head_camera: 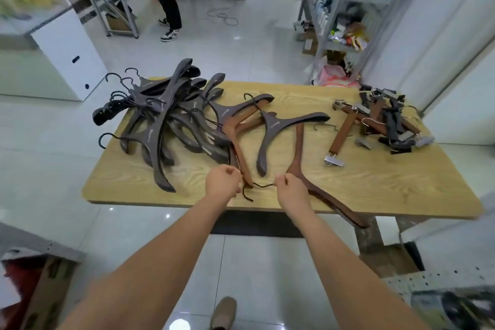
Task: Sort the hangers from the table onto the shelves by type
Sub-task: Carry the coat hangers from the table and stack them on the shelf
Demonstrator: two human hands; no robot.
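Wooden tabletop (375, 185) piled with dark hangers (160, 120) and clip hangers (388, 120); left hand (223, 182) grips a light brown hanger (239, 149), right hand (290, 191) grips a reddish hanger (299, 147); stocked shelves (334, 2) behind

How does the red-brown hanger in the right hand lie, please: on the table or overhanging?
Overhanging: one arm of the red-brown hanger sticks past the table's near edge.

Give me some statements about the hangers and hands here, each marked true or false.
1. The right hand grips a reddish-brown wooden hanger. True.
2. The pile of dark grey hangers lies at the right end of the light wooden table. False: it lies at the left end.
3. The heap of clip hangers with metal clips lies at the table's right end. True.
4. The reddish-brown wooden hanger lies wholly on the table. False: one arm reaches past the near edge.
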